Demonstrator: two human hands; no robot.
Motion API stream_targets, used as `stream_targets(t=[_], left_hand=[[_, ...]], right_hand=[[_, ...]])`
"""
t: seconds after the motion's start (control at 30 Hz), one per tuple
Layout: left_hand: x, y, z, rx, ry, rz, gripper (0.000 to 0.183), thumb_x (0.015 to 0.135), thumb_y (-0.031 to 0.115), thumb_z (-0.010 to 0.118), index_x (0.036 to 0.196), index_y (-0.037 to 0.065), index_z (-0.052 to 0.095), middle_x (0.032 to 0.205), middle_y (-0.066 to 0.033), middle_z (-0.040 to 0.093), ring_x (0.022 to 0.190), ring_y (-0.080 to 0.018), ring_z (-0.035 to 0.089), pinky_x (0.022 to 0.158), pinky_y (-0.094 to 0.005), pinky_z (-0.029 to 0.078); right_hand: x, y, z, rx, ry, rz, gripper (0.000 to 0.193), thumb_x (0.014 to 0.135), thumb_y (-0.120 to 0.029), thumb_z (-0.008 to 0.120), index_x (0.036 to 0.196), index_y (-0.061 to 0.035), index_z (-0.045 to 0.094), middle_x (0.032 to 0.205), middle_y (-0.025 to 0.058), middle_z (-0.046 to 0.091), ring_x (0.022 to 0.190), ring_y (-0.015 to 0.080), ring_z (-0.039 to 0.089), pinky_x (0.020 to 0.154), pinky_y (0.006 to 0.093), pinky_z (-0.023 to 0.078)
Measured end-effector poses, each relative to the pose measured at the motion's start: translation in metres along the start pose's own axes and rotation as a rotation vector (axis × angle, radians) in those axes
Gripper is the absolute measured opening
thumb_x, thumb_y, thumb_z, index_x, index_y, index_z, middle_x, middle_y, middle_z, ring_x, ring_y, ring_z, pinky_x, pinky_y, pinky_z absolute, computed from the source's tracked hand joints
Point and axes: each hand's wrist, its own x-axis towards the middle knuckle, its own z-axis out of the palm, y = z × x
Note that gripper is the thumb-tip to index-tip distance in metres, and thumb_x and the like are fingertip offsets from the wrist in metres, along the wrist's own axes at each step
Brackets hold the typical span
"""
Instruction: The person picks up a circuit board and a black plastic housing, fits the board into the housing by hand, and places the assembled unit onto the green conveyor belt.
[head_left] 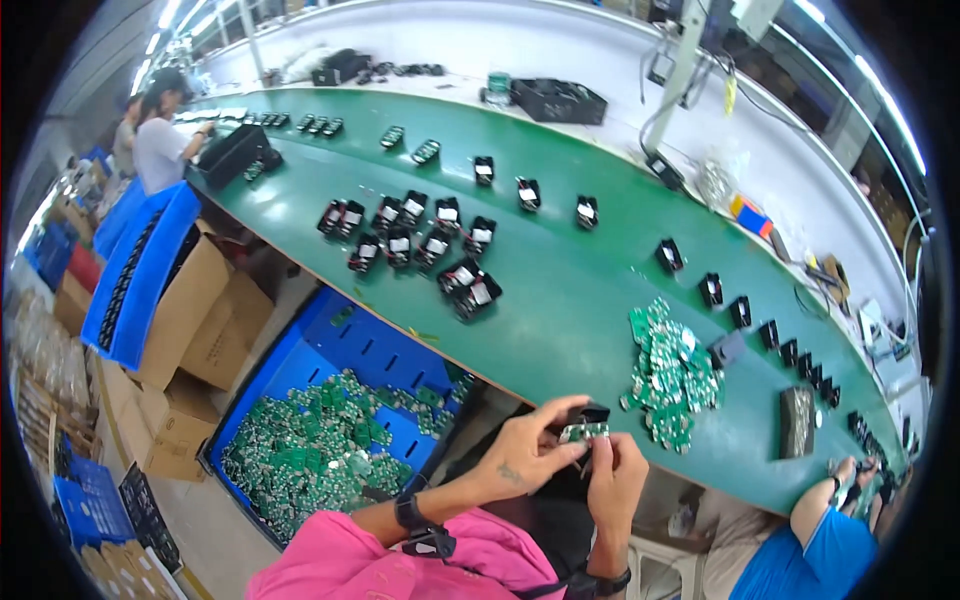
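Note:
Over the near edge of the green table, my left hand is closed around a small black plastic case and a small green circuit board. The board lies close against the case; whether it sits inside cannot be made out. My right hand is closed too, its fingertips pinching the right end of the same board. A loose heap of green circuit boards spreads on the table to the right of my hands. Left of them, several black cases with white labels stand grouped on the table.
A blue crate of circuit boards stands below the table's edge at left, near cardboard boxes. More black cases line the table's far side. A dark block lies at right, near a person in blue. Another person works far left.

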Motion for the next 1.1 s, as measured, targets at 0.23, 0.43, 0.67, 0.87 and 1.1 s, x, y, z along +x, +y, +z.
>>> stream_targets(t=[0.23, 0.43, 0.67, 0.87, 1.1], left_hand=[[0.005, -0.012, -0.014, -0.460, -0.140, -0.383, 0.042, 0.102, 0.031, 0.054, 0.139, 0.011, 0.052, 0.107, -0.0062, 0.068, 0.080, -0.0134, 0.069, 0.066, -0.0280, 0.060], [0.006, -0.011, -0.015, -0.500, -0.306, -0.368, 0.051, 0.099, 0.024, 0.054, 0.148, 0.012, 0.045, 0.104, -0.0085, 0.065, 0.072, -0.0137, 0.067, 0.066, -0.0269, 0.060], [-0.006, -0.019, 0.002, -0.281, -0.144, -0.154, 0.053, 0.091, 0.004, 0.057, 0.143, 0.009, 0.049, 0.105, -0.0087, 0.062, 0.090, -0.0125, 0.061, 0.074, -0.0265, 0.059], [-0.006, -0.005, 0.004, -0.088, -0.082, -0.037, 0.049, 0.091, 0.000, 0.058, 0.139, 0.006, 0.053, 0.099, -0.0056, 0.065, 0.085, -0.0099, 0.062, 0.076, -0.0261, 0.054], [-0.013, 0.020, -0.008, 0.113, -0.118, 0.026, 0.062, 0.085, -0.002, 0.067, 0.144, 0.007, 0.051, 0.116, -0.0129, 0.065, 0.094, -0.0161, 0.068, 0.077, -0.0299, 0.057]], right_hand=[[-0.017, -0.005, -0.005, -0.007, -0.008, -0.304, 0.027, 0.102, -0.020, 0.054, 0.081, -0.0025, 0.052, 0.066, 0.0007, 0.047, 0.056, 0.0077, 0.045, 0.048, 0.0263, 0.034], [-0.008, 0.003, -0.022, 0.131, -0.223, -0.218, 0.022, 0.103, -0.017, 0.052, 0.089, -0.0010, 0.057, 0.070, 0.0068, 0.053, 0.059, 0.0153, 0.049, 0.055, 0.0319, 0.041], [-0.019, -0.008, -0.006, 0.232, 0.157, 0.078, 0.026, 0.100, -0.022, 0.061, 0.092, 0.0034, 0.065, 0.071, 0.0058, 0.059, 0.058, 0.0135, 0.048, 0.051, 0.0306, 0.040], [-0.025, -0.006, -0.007, 0.391, 0.087, 0.174, 0.022, 0.098, -0.015, 0.057, 0.082, -0.0006, 0.059, 0.068, 0.0037, 0.058, 0.051, 0.0097, 0.051, 0.043, 0.0260, 0.036], [-0.020, -0.017, -0.017, 0.696, -0.127, 0.285, 0.018, 0.093, -0.006, 0.065, 0.078, 0.0020, 0.061, 0.068, 0.0039, 0.058, 0.046, 0.0084, 0.052, 0.039, 0.0225, 0.038]])
